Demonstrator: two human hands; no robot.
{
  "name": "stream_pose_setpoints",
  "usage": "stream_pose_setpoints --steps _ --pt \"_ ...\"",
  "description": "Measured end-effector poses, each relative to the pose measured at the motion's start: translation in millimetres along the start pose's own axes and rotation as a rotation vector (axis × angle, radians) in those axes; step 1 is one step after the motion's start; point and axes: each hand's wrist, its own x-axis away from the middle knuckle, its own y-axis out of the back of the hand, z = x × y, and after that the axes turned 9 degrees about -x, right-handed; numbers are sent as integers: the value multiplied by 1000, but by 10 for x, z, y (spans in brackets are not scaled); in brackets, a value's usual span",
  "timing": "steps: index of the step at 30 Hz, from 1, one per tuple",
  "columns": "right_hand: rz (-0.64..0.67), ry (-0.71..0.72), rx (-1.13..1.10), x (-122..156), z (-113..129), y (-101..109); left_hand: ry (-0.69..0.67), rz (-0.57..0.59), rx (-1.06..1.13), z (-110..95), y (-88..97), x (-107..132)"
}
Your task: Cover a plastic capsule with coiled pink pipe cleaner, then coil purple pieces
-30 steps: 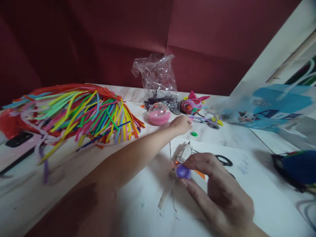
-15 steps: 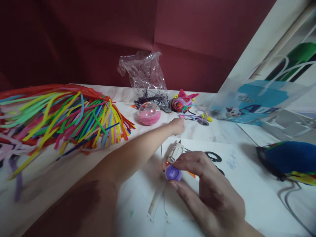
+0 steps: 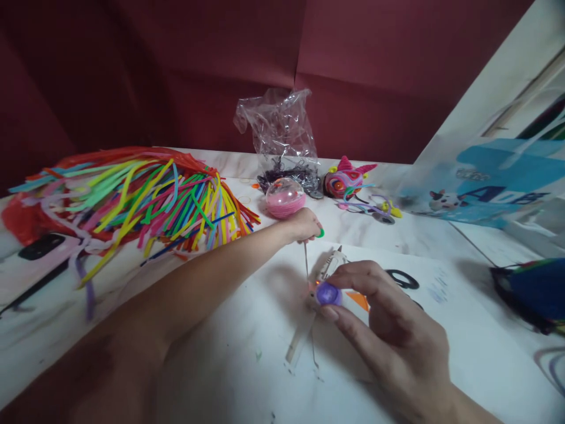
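My right hand point(image 3: 392, 324) pinches a small round purple coiled piece point(image 3: 328, 294) between thumb and fingertips, above the white paper. Stretched out ahead of it, my left hand point(image 3: 302, 225) is closed, with a small green curved piece point(image 3: 321, 233) at its fingertips. Just behind the purple piece lies a white glue gun point(image 3: 331, 263), partly covered by my right fingers; a small orange light glows near it. A clear ball with pink coils in its lower half point(image 3: 285, 199) is right behind my left hand.
Colourful pipe cleaners point(image 3: 176, 206) in red wrapping lie left, above a pink phone point(image 3: 44, 262). At the back stand a clear plastic bag point(image 3: 282, 129) and a pink horned figure point(image 3: 346, 179). Black-handled scissors point(image 3: 404, 278) lie right of the glue gun; a blue-printed bag point(image 3: 494, 182) stands right.
My left hand has drawn back slightly from the pieces near the pink figure, and the green piece now shows at its fingertips. My right hand still pinches the purple piece. The view has shifted left.
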Motion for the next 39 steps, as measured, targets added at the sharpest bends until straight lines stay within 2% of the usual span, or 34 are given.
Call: stream_pose_setpoints --steps 4,8,11,13,15,17,18,20,24,28,39 --pt "10 -13 -34 24 -8 -19 30 7 13 123 32 177" --pt "25 -13 -76 35 4 -38 29 -49 56 253 98 372" --pt "15 -42 -131 42 34 -50 -18 -135 155 296 153 680" --pt "-1 -62 -160 50 64 -54 -65 -133 254 289 158 980" --pt "-1 -74 -172 58 97 -58 -117 -29 378 270 123 1309" --pt "20 -89 -176 63 123 -64 -130 224 726 253 58 1599" --pt "38 -102 -175 65 131 -68 -125 302 821 249 22 1713" --pt "66 -124 -165 70 134 -80 -135 379 905 253 -45 1867" --pt "111 -140 -128 77 102 -119 -141 284 940 287 -121 1949" --pt "159 -90 -122 68 57 -164 -81 169 953 310 -161 1948" --pt "194 -156 -72 97 51 -130 41 158 1169 254 -271 2002"
